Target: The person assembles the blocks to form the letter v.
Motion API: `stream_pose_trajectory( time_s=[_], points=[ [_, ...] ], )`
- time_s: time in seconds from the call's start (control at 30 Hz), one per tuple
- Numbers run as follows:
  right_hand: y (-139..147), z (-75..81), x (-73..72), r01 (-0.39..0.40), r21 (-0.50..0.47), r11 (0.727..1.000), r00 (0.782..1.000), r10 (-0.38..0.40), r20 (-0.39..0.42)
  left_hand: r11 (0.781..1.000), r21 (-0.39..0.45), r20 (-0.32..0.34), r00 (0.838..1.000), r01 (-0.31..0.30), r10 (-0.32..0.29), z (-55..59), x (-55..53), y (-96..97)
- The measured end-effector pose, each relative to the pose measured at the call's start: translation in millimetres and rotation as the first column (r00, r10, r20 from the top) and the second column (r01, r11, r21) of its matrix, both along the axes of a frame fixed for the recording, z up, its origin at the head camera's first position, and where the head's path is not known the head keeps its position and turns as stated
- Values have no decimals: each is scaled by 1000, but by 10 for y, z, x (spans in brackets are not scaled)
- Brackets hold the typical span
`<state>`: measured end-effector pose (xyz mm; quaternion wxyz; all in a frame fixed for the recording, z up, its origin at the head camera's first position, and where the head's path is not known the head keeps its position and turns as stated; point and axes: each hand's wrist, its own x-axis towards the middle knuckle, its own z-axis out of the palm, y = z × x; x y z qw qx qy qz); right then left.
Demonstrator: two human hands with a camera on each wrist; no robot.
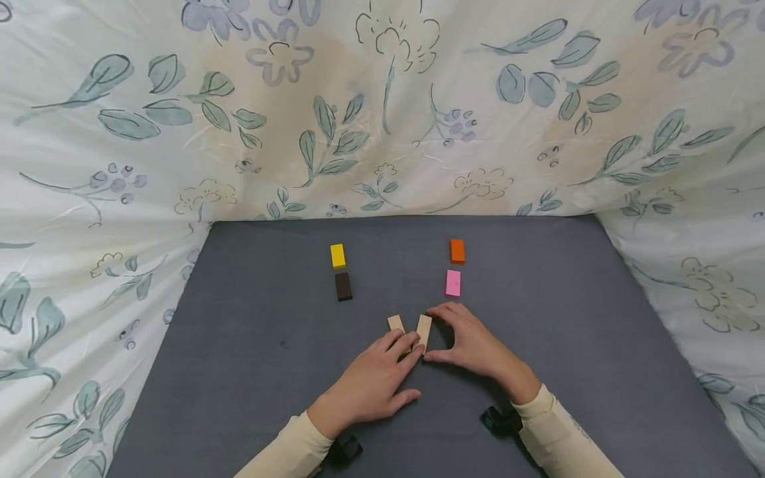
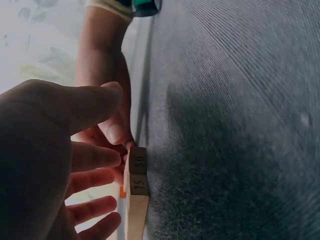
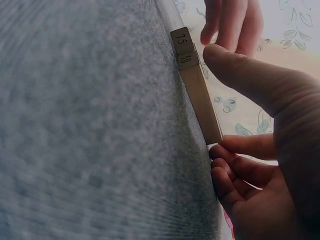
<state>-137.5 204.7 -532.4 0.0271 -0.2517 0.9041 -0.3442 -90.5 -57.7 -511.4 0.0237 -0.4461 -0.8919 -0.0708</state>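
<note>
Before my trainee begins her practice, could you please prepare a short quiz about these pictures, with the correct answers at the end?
1. Which number is marked on the near end of the right wooden block?

2. True or false: in the head view, the left wooden block and the right one are angled like a V, closer together at their near ends.

3. In the head view, where is the pink block relative to the orange block?
a) on its nearer side
b) on its farther side
c) on top of it

Key: 1. 50; 2. True; 3. a
</note>
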Motion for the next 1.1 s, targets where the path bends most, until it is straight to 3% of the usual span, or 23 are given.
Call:
stream_pose_trajectory(
  time_s=[0.33, 0.7, 0.9, 1.1],
  points=[
    [12, -8, 22, -5, 0, 1000, 1000, 5, 10, 999, -42, 1, 1000, 13, -13, -5, 1, 9],
    [47, 31, 16, -29, -47, 998, 1000, 29, -3, 998, -59, -64, 998, -6, 3, -77, 49, 43],
    [194, 170, -43, 35, -74, 997, 999, -37, -35, 998, -62, -63, 998, -13, 9, -121, 59, 53],
    [414, 369, -253, 105, -29, 994, 994, -106, -34, 997, -69, -78, 997, -24, 18, -120, 59, 58]
  ],
)
